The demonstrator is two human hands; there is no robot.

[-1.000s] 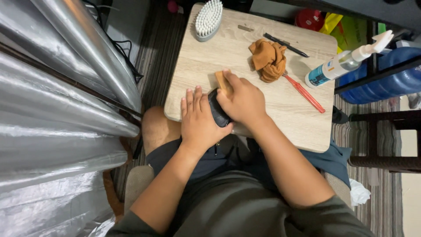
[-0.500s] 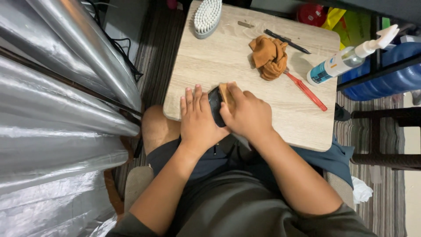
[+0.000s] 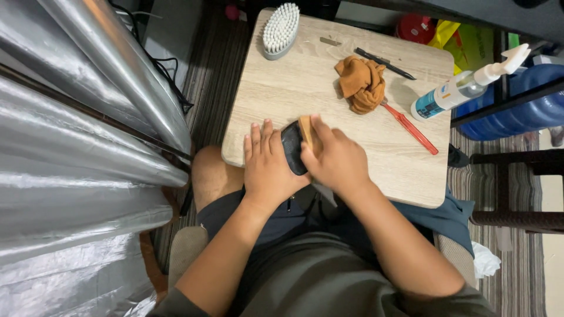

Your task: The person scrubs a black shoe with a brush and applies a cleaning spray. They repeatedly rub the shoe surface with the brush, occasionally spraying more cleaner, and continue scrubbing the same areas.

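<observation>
My left hand (image 3: 267, 161) lies flat with fingers apart over a black shoe (image 3: 292, 147) at the near edge of the small wooden table (image 3: 294, 76), pressing it down. My right hand (image 3: 336, 158) is closed around a small wooden-backed brush (image 3: 306, 130) that rests on top of the shoe. Most of the shoe is hidden under both hands.
On the table lie a white-bristled brush (image 3: 280, 29) at the far left, a crumpled orange cloth (image 3: 362, 83), a black pen-like tool (image 3: 385, 63), a red-handled tool (image 3: 411, 128) and a pump bottle (image 3: 464, 88) on its side. Silver sheeting (image 3: 88, 117) stands left; a blue container (image 3: 517, 111) right.
My right hand has slid the brush back and forth a little along the shoe. The left hand has stayed on the shoe.
</observation>
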